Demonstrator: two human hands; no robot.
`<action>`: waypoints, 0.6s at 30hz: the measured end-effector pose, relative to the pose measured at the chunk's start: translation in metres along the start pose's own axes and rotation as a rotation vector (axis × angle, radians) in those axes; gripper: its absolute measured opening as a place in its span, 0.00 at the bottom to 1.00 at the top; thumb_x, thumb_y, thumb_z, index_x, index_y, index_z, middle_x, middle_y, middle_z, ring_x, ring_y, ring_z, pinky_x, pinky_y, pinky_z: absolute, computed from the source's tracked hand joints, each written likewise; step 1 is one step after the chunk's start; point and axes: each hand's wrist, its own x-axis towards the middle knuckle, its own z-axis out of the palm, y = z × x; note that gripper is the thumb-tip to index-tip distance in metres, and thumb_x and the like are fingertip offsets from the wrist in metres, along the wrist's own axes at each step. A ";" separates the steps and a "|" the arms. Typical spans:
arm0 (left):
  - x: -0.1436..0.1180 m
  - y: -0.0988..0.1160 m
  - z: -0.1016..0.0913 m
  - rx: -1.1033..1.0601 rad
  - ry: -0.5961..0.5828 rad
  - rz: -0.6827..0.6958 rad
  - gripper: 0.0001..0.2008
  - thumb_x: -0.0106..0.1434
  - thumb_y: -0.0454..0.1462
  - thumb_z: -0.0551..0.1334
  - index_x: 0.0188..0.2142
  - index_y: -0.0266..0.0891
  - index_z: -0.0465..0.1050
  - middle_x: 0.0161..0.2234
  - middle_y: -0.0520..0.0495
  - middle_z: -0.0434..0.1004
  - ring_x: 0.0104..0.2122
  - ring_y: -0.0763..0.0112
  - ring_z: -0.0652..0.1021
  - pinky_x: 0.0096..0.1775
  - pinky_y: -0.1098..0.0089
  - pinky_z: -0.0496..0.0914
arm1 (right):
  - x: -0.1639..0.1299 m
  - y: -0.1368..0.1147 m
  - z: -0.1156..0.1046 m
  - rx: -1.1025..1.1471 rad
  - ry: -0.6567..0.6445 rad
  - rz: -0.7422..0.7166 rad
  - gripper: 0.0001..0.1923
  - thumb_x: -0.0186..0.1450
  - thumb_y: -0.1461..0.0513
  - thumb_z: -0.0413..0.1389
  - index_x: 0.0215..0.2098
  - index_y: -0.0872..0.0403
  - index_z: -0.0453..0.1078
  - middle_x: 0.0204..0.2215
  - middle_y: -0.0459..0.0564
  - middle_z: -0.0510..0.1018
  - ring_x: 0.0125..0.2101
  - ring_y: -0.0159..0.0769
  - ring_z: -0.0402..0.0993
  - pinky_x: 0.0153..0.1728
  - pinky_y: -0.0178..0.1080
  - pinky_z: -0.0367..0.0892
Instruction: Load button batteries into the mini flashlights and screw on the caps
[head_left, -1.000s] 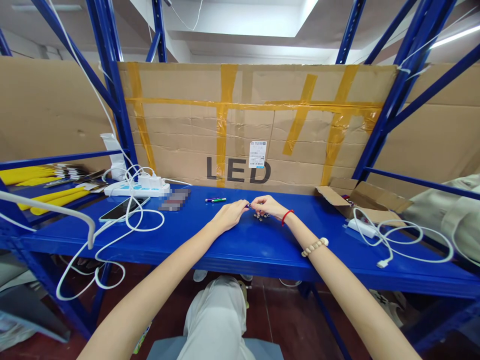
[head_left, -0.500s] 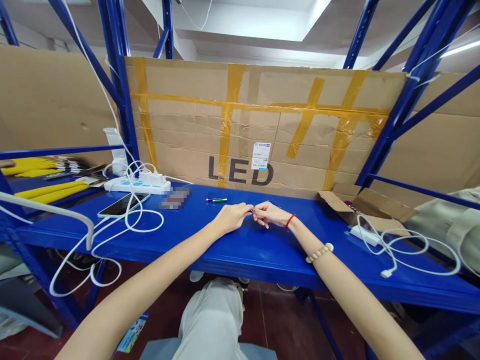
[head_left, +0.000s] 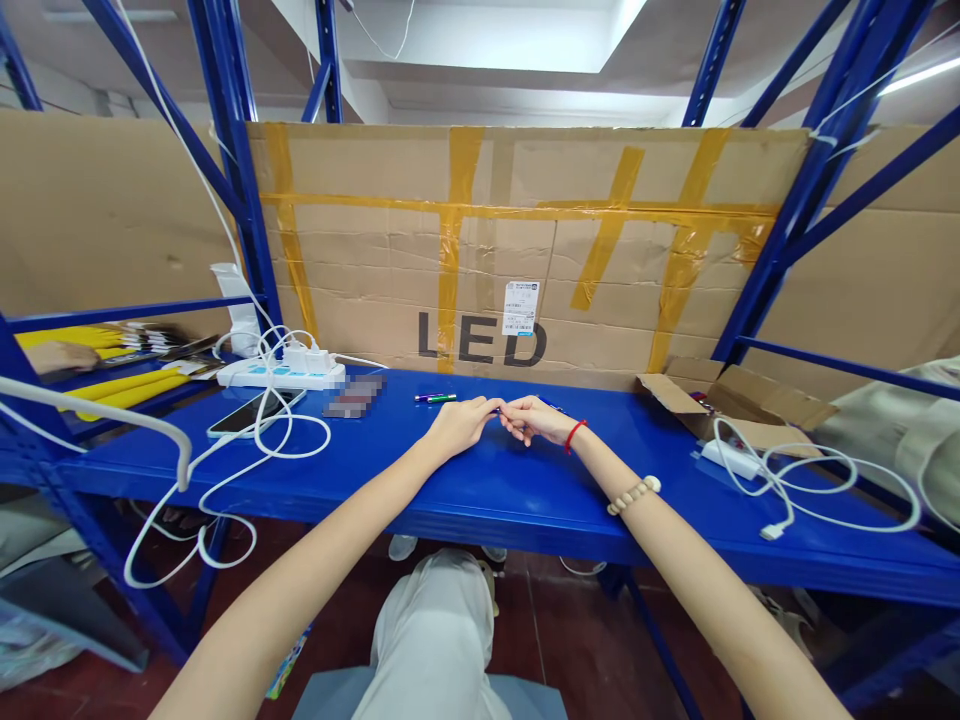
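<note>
left hand (head_left: 461,424), right hand (head_left: 534,420), tiny dark piece (head_left: 498,410) pinched

A single camera sits on the person's head, facing forward and slightly down over both outstretched arms. It looks across the blue shelf (head_left: 480,490) toward the taped cardboard sheet (head_left: 525,250) standing behind it. The knees show at the bottom edge and the ceiling at the top, so the view is wide. The shelf is within arm's reach.
</note>
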 end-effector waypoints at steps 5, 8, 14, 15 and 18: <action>0.002 0.001 -0.001 0.038 -0.028 -0.047 0.13 0.68 0.36 0.47 0.48 0.41 0.65 0.36 0.47 0.73 0.35 0.68 0.75 0.31 0.73 0.65 | 0.001 -0.002 -0.001 -0.090 0.132 -0.041 0.22 0.57 0.48 0.57 0.27 0.61 0.69 0.15 0.41 0.65 0.15 0.23 0.62 0.14 0.27 0.61; 0.003 0.000 -0.001 0.060 -0.046 -0.088 0.14 0.68 0.37 0.47 0.49 0.37 0.64 0.38 0.44 0.73 0.34 0.67 0.75 0.32 0.71 0.67 | 0.003 -0.003 -0.002 -0.126 0.240 -0.099 0.19 0.55 0.51 0.61 0.30 0.61 0.71 0.17 0.42 0.68 0.15 0.23 0.62 0.15 0.27 0.61; 0.003 -0.003 0.000 0.061 -0.065 -0.149 0.15 0.68 0.38 0.48 0.51 0.35 0.62 0.40 0.44 0.72 0.36 0.67 0.75 0.35 0.66 0.69 | 0.003 -0.003 -0.004 -0.165 0.335 -0.190 0.23 0.47 0.54 0.65 0.38 0.60 0.73 0.27 0.48 0.74 0.17 0.23 0.63 0.16 0.29 0.62; 0.003 -0.004 0.000 0.059 -0.067 -0.154 0.15 0.68 0.38 0.48 0.51 0.35 0.63 0.40 0.44 0.73 0.36 0.67 0.75 0.36 0.65 0.69 | 0.003 -0.002 -0.004 -0.172 0.340 -0.198 0.23 0.47 0.54 0.65 0.37 0.60 0.73 0.28 0.48 0.75 0.17 0.23 0.63 0.16 0.29 0.62; 0.003 -0.004 -0.001 0.051 -0.069 -0.159 0.15 0.68 0.39 0.49 0.50 0.35 0.64 0.39 0.44 0.73 0.36 0.67 0.75 0.37 0.64 0.70 | 0.004 -0.001 -0.005 -0.189 0.342 -0.220 0.22 0.48 0.55 0.65 0.37 0.60 0.73 0.28 0.49 0.75 0.17 0.23 0.63 0.16 0.29 0.62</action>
